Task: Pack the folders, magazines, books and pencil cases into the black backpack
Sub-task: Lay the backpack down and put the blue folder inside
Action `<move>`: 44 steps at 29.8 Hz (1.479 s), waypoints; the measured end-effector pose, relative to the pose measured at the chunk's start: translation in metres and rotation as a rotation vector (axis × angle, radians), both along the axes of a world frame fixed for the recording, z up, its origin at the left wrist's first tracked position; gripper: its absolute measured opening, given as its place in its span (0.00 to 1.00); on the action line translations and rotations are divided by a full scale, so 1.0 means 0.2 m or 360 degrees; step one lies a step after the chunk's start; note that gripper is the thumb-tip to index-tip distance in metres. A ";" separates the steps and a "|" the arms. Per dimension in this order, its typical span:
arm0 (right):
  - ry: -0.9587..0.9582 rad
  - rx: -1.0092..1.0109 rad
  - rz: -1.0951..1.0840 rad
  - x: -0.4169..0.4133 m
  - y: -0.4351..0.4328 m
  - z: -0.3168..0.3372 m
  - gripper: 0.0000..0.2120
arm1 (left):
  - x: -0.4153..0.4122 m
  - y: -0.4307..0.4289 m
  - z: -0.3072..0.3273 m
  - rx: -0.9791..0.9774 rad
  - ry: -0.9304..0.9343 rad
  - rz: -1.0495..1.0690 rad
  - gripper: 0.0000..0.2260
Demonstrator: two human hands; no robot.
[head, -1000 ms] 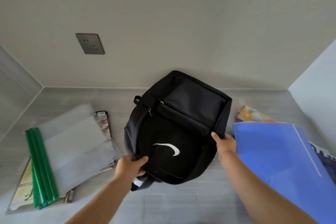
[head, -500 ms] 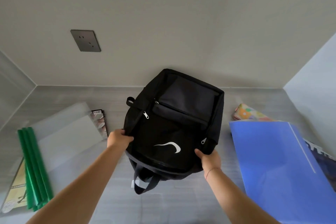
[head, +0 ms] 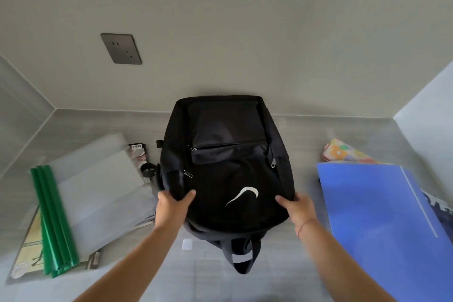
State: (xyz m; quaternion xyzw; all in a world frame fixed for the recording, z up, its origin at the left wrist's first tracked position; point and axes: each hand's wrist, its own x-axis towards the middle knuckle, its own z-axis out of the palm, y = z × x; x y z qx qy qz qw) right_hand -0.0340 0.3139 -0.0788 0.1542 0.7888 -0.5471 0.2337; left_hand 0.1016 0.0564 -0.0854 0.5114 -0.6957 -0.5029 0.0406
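The black backpack (head: 228, 159) with a white swoosh lies front up in the middle of the grey table, zips closed, carry loop toward me. My left hand (head: 171, 206) grips its left edge and my right hand (head: 295, 207) grips its right edge. Clear folders with green spines (head: 81, 193) are stacked on the left, over a magazine (head: 138, 154) and a yellowish book (head: 28, 247). A blue folder (head: 377, 213) lies on the right, a floral pencil case (head: 343, 153) behind it and a dark magazine (head: 438, 208) under it.
The table (head: 147, 274) sits in a walled corner, with walls close at the back, left and right. A dark wall socket (head: 121, 48) is on the back wall. A small white sticker (head: 187, 244) lies on the table near the backpack's loop.
The backpack has turned from tilted to square in front of me. My left hand slid down its left edge and my right hand shifted along its right edge.
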 end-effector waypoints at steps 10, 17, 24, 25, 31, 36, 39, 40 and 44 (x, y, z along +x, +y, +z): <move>0.0530 0.0497 0.0551 0.22 0.17 0.06 0.41 | 0.09 0.11 0.07 -0.0942 -0.0028 -0.0622 0.39; 0.0907 0.0615 0.1741 0.22 0.14 0.07 0.36 | 0.09 0.21 0.10 -0.1023 0.0078 -0.1873 0.34; 0.0880 0.0503 0.1627 0.14 0.08 0.07 0.11 | 0.06 0.23 0.10 -0.1008 -0.0019 -0.1954 0.28; 0.0873 0.0461 0.1578 0.12 0.07 0.10 0.09 | 0.06 0.21 0.10 -0.0997 0.0014 -0.1940 0.26; 0.0646 -0.0141 0.0933 -0.19 -0.02 0.40 0.02 | -0.07 0.03 0.26 -0.0639 0.0303 -0.1116 0.07; 0.0414 -0.0285 0.1020 -0.37 0.01 0.45 0.14 | -0.33 -0.12 0.47 -0.0118 0.0511 -0.0635 0.07; 0.0299 -0.0280 0.0869 -0.40 0.06 0.34 0.10 | -0.46 -0.18 0.54 0.0235 0.0672 -0.0467 0.16; 0.0294 -0.0322 0.0738 -0.41 0.07 0.31 0.06 | -0.50 -0.20 0.55 0.0294 0.0689 -0.0435 0.20; 0.0186 -0.0652 0.0286 -0.50 -0.02 0.29 0.12 | -0.56 -0.23 0.53 0.0295 0.0742 -0.0475 0.22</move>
